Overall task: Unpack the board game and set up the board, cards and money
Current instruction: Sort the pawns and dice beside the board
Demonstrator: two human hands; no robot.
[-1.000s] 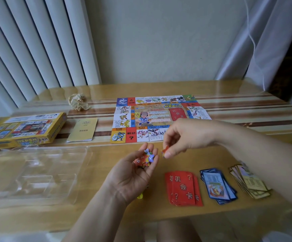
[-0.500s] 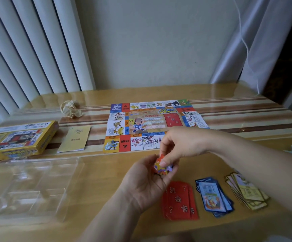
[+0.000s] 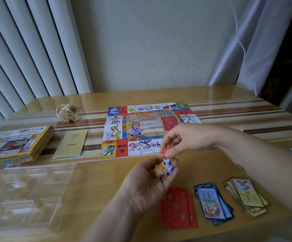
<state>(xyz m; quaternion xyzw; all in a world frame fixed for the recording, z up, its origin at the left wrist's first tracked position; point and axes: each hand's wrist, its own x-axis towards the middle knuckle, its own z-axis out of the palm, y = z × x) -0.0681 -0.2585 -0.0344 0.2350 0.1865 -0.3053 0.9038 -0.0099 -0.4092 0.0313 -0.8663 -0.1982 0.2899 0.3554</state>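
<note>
The colourful game board (image 3: 141, 126) lies unfolded flat in the middle of the table. My left hand (image 3: 145, 186) is palm up just in front of it, its fingers curled round a small pile of star-shaped tokens (image 3: 162, 169). Directly above them my right hand (image 3: 182, 138) pinches one orange token (image 3: 166, 151). Three card stacks lie at the front right: red chance cards (image 3: 178, 208), blue cards (image 3: 212, 203) and fanned yellow cards (image 3: 246, 196).
A clear plastic insert tray (image 3: 24, 194) lies at the front left. Behind it sit the yellow game box (image 3: 14, 145) and a tan rules booklet (image 3: 71, 144). Crumpled paper (image 3: 66, 112) lies further back. Blinds and a curtain flank the wall behind the table (image 3: 246, 119).
My left hand moved right and closed more round the tokens. My right hand came down to the pile and now lifts an orange token off it. The view tilted upward.
</note>
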